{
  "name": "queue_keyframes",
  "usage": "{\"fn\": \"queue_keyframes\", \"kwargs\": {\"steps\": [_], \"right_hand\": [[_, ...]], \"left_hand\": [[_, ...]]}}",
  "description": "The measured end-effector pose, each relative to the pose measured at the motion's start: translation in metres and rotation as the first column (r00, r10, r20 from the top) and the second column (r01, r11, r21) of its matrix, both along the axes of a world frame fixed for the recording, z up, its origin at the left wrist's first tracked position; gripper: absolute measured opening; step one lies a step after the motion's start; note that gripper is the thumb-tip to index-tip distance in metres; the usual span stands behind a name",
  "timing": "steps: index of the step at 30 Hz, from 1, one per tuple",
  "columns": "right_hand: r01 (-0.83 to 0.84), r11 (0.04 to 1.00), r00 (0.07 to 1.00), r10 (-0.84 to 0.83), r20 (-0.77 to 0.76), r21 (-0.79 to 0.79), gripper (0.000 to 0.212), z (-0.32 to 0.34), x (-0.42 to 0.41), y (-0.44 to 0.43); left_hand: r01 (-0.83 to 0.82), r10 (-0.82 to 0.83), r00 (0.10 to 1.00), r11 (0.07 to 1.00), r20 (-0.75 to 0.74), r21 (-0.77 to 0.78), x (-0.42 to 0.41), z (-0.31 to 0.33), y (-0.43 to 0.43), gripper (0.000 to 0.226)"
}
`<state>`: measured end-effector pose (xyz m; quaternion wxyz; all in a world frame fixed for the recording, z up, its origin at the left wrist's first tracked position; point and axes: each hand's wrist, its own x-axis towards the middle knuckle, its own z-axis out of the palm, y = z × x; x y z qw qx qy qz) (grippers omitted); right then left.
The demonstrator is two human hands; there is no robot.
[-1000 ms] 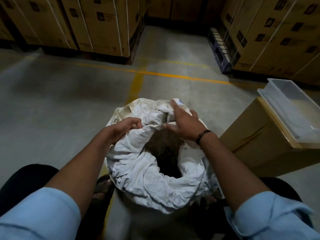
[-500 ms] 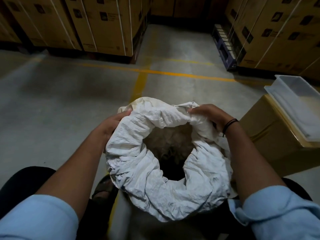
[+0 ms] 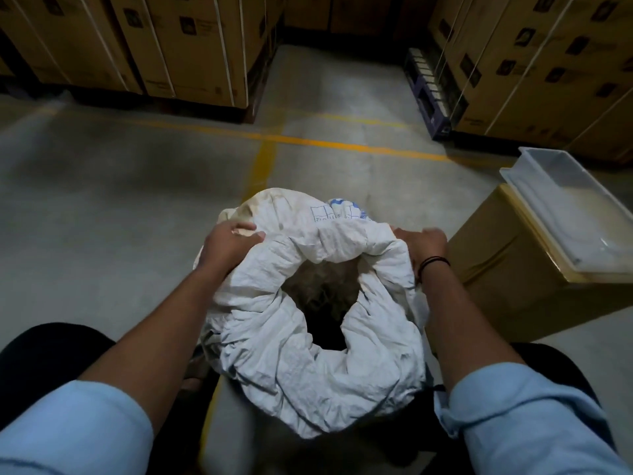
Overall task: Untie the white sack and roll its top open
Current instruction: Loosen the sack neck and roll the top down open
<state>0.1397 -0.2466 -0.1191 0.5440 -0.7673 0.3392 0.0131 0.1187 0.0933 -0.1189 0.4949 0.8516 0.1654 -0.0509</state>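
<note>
White sack: on the floor between the person's knees, mouth open, top rolled into a thick collar. Woven fabric, judged soft, crinkly and limp. Best taken at opposite sides of the collar. Left hand and right hand each clutch it there.

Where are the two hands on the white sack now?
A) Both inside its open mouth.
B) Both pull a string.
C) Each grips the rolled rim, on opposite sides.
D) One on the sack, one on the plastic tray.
C: the left hand and the right hand each grip the rolled rim of the white sack, one on each side.
</note>
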Motion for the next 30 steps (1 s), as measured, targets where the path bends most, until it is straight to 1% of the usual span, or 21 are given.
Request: {"fn": "queue_keyframes", "kwargs": {"steps": [2, 4, 6, 8, 10, 11, 12, 13, 14, 15, 16, 17, 19, 20, 22, 24, 26, 27, 28, 29, 30], "right_hand": [[0.097, 0.927, 0.976, -0.017, 0.218, -0.362, 0.060, 0.007, -0.008, 0.008], [0.160, 0.772, 0.910, 0.125, 0.394, -0.615, 0.046, 0.020, -0.018, 0.020], [0.171, 0.634, 0.825, 0.327, 0.461, -0.754, 0.040, 0.038, -0.033, 0.041], [0.096, 0.545, 0.721, 0.539, 0.436, -0.833, 0.040, 0.051, -0.058, 0.069], [-0.093, 0.488, 0.648, 0.691, 0.319, -0.868, 0.047, 0.048, -0.095, 0.099], [-0.266, 0.458, 0.644, 0.739, 0.197, -0.849, 0.061, 0.042, -0.116, 0.113], [-0.471, 0.409, 0.637, 0.770, 0.019, -0.782, 0.085, 0.036, -0.135, 0.125], [-0.659, 0.350, 0.595, 0.784, -0.176, -0.666, 0.112, 0.026, -0.153, 0.134], [-0.789, 0.283, 0.516, 0.787, -0.338, -0.546, 0.134, 0.016, -0.168, 0.142], [-0.849, 0.230, 0.452, 0.782, -0.429, -0.475, 0.148, 0.005, -0.180, 0.150], [-0.861, 0.204, 0.434, 0.773, -0.463, -0.466, 0.154, -0.006, -0.189, 0.155], [-0.847, 0.205, 0.453, 0.762, -0.463, -0.490, 0.156, -0.014, -0.193, 0.160], [-0.791, 0.231, 0.525, 0.733, -0.433, -0.567, 0.157, -0.026, -0.195, 0.165], [-0.766, 0.232, 0.550, 0.720, -0.424, -0.600, 0.157, -0.029, -0.194, 0.166], [-0.732, 0.201, 0.569, 0.706, -0.422, -0.651, 0.158, -0.033, -0.195, 0.165], [-0.710, 0.166, 0.577, 0.695, -0.429, -0.685, 0.158, -0.034, -0.195, 0.163], [-0.679, 0.140, 0.589, 0.689, -0.422, -0.720, 0.156, -0.032, -0.196, 0.163], [-0.656, 0.135, 0.600, 0.689, -0.406, -0.742, 0.154, -0.029, -0.195, 0.163], [-0.627, 0.132, 0.615, 0.688, -0.384, -0.768, 0.152, -0.025, -0.194, 0.163], [-0.588, 0.131, 0.634, 0.687, -0.354, -0.798, 0.149, -0.020, -0.191, 0.162], [-0.543, 0.131, 0.654, 0.686, -0.319, -0.829, 0.146, -0.014, -0.187, 0.160]], "left_hand": [[-0.025, 0.005, 0.989, 0.991, 0.151, 0.131, -0.002, 0.008, -0.001, 0.028], [-0.048, -0.009, 0.969, 0.973, 0.246, 0.225, -0.003, 0.024, -0.004, 0.031], [-0.066, -0.033, 0.954, 0.947, 0.298, 0.315, -0.007, 0.044, -0.006, 0.037], [-0.089, -0.009, 0.972, 0.912, 0.236, 0.400, -0.011, 0.053, -0.005, 0.052], [-0.058, 0.044, 0.998, 0.905, 0.042, 0.421, -0.026, 0.062, -0.005, 0.077], [-0.003, 0.044, 0.994, 0.924, -0.099, 0.382, -0.035, 0.066, -0.004, 0.090], [0.088, 0.001, 0.963, 0.944, -0.269, 0.318, -0.046, 0.072, -0.005, 0.098], [0.185, -0.067, 0.895, 0.955, -0.440, 0.232, -0.060, 0.080, -0.009, 0.101], [0.266, -0.143, 0.808, 0.954, -0.572, 0.137, -0.074, 0.084, -0.014, 0.100], [0.313, -0.184, 0.758, 0.944, -0.626, 0.102, -0.085, 0.083, -0.021, 0.099], [0.331, -0.194, 0.761, 0.937, -0.619, 0.114, -0.092, 0.079, -0.027, 0.102], [0.306, -0.175, 0.793, 0.942, -0.584, 0.134, -0.095, 0.069, -0.032, 0.110], [0.220, -0.119, 0.860, 0.964, -0.496, 0.151, -0.096, 0.041, -0.037, 0.126], [0.211, -0.106, 0.886, 0.959, -0.451, 0.190, -0.098, 0.029, -0.040, 0.125], [0.164, -0.065, 0.951, 0.934, -0.301, 0.319, -0.104, 0.005, -0.042, 0.100], [0.067, -0.026, 0.992, 0.940, -0.125, 0.334, -0.110, -0.008, -0.043, 0.063], [-0.089, 0.095, 0.995, 0.987, -0.040, 0.132, -0.106, -0.015, -0.038, 0.042], [-0.194, 0.190, 0.980, 0.979, -0.054, -0.065, -0.101, -0.014, -0.034, 0.037], [-0.297, 0.279, 0.955, 0.900, -0.102, -0.319, -0.096, -0.007, -0.031, 0.034], [-0.360, 0.323, 0.931, 0.746, -0.169, -0.561, -0.090, 0.002, -0.027, 0.032], [-0.391, 0.325, 0.915, 0.573, -0.238, -0.720, -0.085, 0.013, -0.021, 0.029]]}}
